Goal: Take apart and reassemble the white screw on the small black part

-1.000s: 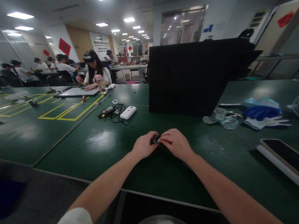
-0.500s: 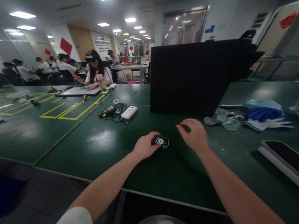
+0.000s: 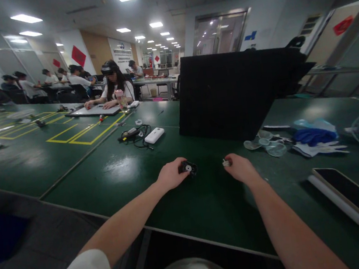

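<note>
Between the thumb and fingers of my left hand (image 3: 171,174) is a small black mechanical part (image 3: 189,168) with a round white disc on it; its exact kind is unclear. My right hand (image 3: 239,168) pinches a small whitish piece (image 3: 226,162), too small to name. Both hands are just above the green tabletop (image 3: 208,205), a gap apart, with the two pieces not touching.
A large black panel (image 3: 224,97) stands ahead. A white box-shaped device (image 3: 154,135) and black cables (image 3: 136,135) lie left of it. To the right are clear plastic cups (image 3: 275,148), blue and white gloves (image 3: 315,136) and a phone (image 3: 356,195). A person (image 3: 115,83) sits opposite.
My right hand has lowered and now shows a whitish piece in its fingertips. The black part in my left hand has turned and shifted slightly left.
</note>
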`<state>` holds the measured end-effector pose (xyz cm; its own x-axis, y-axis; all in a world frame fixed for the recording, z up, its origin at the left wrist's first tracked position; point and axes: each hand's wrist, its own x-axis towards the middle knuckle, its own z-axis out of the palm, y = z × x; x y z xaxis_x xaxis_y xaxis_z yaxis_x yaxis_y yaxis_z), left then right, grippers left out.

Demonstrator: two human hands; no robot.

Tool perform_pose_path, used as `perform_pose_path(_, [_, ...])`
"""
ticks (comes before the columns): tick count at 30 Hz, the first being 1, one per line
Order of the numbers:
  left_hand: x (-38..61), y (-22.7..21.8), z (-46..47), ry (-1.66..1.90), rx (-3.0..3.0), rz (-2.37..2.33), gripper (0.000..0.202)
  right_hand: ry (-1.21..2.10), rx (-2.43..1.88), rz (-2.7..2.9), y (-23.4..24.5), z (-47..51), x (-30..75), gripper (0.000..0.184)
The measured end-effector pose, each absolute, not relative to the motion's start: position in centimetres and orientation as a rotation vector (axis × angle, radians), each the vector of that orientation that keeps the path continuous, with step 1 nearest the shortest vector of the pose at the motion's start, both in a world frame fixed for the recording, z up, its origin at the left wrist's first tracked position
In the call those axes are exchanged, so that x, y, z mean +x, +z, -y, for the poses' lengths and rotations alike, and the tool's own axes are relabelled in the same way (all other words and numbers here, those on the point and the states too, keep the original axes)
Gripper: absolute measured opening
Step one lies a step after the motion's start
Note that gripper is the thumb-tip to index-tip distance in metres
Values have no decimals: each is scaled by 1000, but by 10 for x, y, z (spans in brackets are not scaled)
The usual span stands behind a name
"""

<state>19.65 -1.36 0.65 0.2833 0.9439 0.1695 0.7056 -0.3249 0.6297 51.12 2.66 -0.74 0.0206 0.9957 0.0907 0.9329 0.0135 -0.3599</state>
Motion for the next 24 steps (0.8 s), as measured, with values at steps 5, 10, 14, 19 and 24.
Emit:
perform_pose_path(5, [199,4,13,747,2136,-1503,49,471,-1677,1939,0,-16,489,38])
perform_pose_path(10, [201,3,13,733,2192,-1545,46,465,-1390,2117,19,8,444,30])
perform_pose_path(14, [202,3,14,722,2209,-1578,44,542,-1295,2169,22,21,425,29])
perform_pose_path(19, [203,2,15,725,2189,-1569,46,543,-1243,2138,22,24,423,23])
perform_pose_path(24, [206,1,16,742,2208,-1502,46,455,-1191,2241,26,29,419,20])
